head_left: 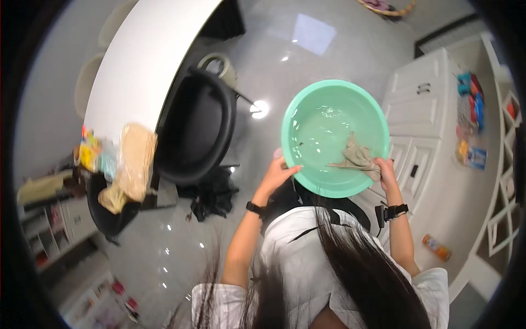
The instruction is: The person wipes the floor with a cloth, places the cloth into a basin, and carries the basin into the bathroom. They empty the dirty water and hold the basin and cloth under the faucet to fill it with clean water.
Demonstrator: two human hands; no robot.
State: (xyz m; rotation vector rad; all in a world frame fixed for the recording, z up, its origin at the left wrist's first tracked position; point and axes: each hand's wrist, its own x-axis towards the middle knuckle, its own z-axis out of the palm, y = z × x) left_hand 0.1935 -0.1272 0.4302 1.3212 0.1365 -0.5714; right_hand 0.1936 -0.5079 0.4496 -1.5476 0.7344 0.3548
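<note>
Our left hand [278, 176] grips the near rim of the green basin [335, 83]. Water is already in it; the cloth [359, 155] lies bunched inside, seemingly not wrung out. Our right hand [387, 169] clasps the right rim, touching the cloth.

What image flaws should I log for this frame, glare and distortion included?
Head view: strong fisheye bend in the table, black corners; light glare on the floor, glints inside the basin; left hand and right hand readable.
</note>
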